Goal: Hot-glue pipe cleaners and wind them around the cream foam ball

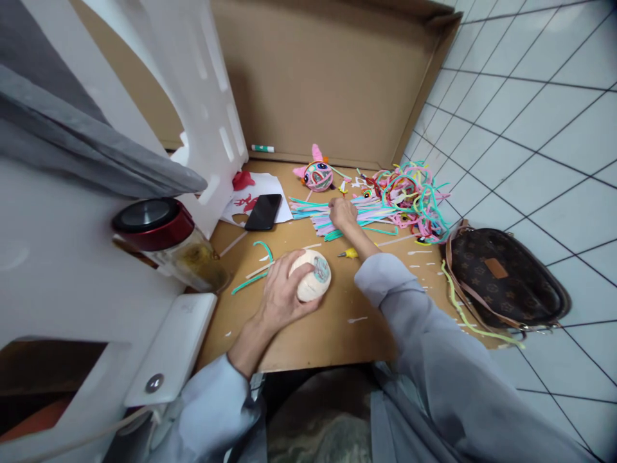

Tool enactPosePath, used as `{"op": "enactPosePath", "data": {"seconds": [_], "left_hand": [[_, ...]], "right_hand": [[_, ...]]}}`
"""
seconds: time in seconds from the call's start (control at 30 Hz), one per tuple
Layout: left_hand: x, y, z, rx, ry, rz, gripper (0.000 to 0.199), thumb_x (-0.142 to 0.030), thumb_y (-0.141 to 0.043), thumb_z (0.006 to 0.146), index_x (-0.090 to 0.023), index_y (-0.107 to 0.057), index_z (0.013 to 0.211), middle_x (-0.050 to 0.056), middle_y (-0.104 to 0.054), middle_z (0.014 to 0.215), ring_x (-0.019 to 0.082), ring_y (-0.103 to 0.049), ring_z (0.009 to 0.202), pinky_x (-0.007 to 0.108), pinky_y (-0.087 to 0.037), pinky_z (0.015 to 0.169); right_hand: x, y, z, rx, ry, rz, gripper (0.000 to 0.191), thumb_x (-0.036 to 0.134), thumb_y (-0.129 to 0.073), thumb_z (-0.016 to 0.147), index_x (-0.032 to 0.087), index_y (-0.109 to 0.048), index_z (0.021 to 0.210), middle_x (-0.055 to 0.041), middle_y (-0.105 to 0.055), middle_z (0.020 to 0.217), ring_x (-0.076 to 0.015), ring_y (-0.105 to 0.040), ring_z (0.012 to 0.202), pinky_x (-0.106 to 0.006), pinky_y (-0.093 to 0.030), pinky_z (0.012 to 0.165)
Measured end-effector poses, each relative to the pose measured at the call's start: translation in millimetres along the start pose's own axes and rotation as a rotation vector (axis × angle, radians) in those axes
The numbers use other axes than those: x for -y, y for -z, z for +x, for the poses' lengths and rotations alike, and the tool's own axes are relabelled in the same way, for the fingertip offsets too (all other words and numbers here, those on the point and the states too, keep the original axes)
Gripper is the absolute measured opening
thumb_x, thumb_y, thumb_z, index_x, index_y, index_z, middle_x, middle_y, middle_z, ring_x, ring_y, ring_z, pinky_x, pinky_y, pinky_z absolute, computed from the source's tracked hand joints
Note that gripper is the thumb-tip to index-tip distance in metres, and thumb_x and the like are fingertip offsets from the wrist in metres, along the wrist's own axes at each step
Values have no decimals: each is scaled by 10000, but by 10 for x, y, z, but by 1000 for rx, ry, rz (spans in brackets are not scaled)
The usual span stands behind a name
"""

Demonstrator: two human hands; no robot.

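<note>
My left hand [282,292] is wrapped round a cream-coloured roll [308,278] with a printed label on its end, just above the table. Farther off, my right hand [343,213] rests on a spread bundle of pastel pipe cleaners [376,211]. Its fingers are curled in, and what lies between the fingertips is hidden. Below that wrist is a yellow tool with a dark pointed tip [348,254], partly hidden by the forearm. Loose green pipe cleaners [249,283] lie left of the roll, beside a thin pale stick [260,269].
A pink pipe-cleaner figure [319,175] sits behind the bundle, with a tangled heap of pipe cleaners [414,193] on the right. A black phone [263,212] lies on paper. A glass bottle [193,251] stands left; a brown handbag [506,276] lies right. Cardboard [328,83] rises behind.
</note>
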State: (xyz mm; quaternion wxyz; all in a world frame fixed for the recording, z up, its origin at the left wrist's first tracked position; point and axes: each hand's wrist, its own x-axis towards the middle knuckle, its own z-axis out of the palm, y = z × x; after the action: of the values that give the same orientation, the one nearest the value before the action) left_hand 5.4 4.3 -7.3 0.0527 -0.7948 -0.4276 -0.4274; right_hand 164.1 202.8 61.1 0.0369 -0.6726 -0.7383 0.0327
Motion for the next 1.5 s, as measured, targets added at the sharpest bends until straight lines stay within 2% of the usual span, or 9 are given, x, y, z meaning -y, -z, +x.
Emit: {"op": "enactPosePath", "data": {"seconds": [0.13, 0.27, 0.53, 0.77, 0.9, 1.03, 1.2, 1.37, 1.5], "left_hand": [[-12, 8, 10, 2, 4, 13, 520, -374, -740, 797, -237, -506, 1241, 180, -547, 1368, 338, -585, 1237, 501, -515, 1000], [-17, 8, 16, 15, 2, 7, 517, -356, -735, 796, -234, -508, 1243, 183, -545, 1371, 342, -579, 1244, 504, -515, 999], [-61, 0, 30, -22, -56, 45, 474, -329, -725, 798, -227, -521, 1213, 191, -561, 1342, 352, -581, 1222, 499, -513, 963], [-56, -20, 24, -25, -47, 42, 479, -346, -732, 793, -241, -524, 1211, 180, -567, 1343, 347, -584, 1227, 493, -509, 966], [-62, -11, 29, -23, -42, 41, 477, -344, -723, 800, -241, -509, 1214, 183, -569, 1333, 345, -590, 1218, 492, -511, 959], [-67, 2, 35, -19, -38, 42, 475, -343, -715, 806, -237, -504, 1218, 184, -565, 1336, 345, -586, 1221, 492, -512, 962], [-67, -5, 34, -19, -44, 43, 479, -336, -720, 799, -233, -515, 1219, 187, -569, 1339, 347, -582, 1226, 495, -509, 966], [-66, -10, 28, -11, -50, 60, 475, -337, -726, 799, -236, -519, 1215, 185, -567, 1344, 347, -581, 1232, 498, -503, 978], [-63, -4, 30, -17, -60, 47, 467, -326, -721, 804, -221, -522, 1213, 201, -564, 1335, 356, -577, 1229, 503, -504, 968]], "right_hand": [[41, 63, 179, 2, -5, 11, 447, 119, -433, 934, 206, -714, 1270, -134, -714, 1302, -273, -646, 1249, -376, -512, 1023], [57, 17, 280, 22, -15, 15, 421, 142, -429, 960, 169, -702, 1279, -154, -709, 1304, -271, -646, 1245, -373, -511, 1024], [50, -222, 326, 98, 19, 1, 377, 200, -512, 966, 256, -697, 1290, -77, -722, 1305, -234, -655, 1233, -331, -498, 1030], [88, -221, 371, 119, 103, -20, 366, 129, -502, 946, 233, -727, 1216, -86, -671, 1380, -223, -610, 1291, -311, -459, 1057], [85, -221, 376, 153, 133, -7, 362, 125, -506, 939, 222, -740, 1198, -87, -709, 1325, -220, -644, 1240, -275, -486, 987], [53, -237, 384, 129, 131, 19, 380, 173, -465, 979, 215, -715, 1261, -81, -720, 1309, -203, -652, 1218, -247, -492, 958], [29, -271, 419, 109, 143, 42, 374, 239, -573, 951, 261, -701, 1301, -55, -680, 1385, -202, -633, 1250, -249, -487, 1001], [74, -278, 424, 76, 129, 44, 322, 246, -592, 936, 239, -747, 1219, -108, -721, 1303, -253, -662, 1208, -319, -515, 990], [105, -144, 395, 21, 149, 62, 319, 223, -497, 978, 173, -764, 1145, -167, -759, 1177, -268, -690, 1133, -340, -517, 967]]}}
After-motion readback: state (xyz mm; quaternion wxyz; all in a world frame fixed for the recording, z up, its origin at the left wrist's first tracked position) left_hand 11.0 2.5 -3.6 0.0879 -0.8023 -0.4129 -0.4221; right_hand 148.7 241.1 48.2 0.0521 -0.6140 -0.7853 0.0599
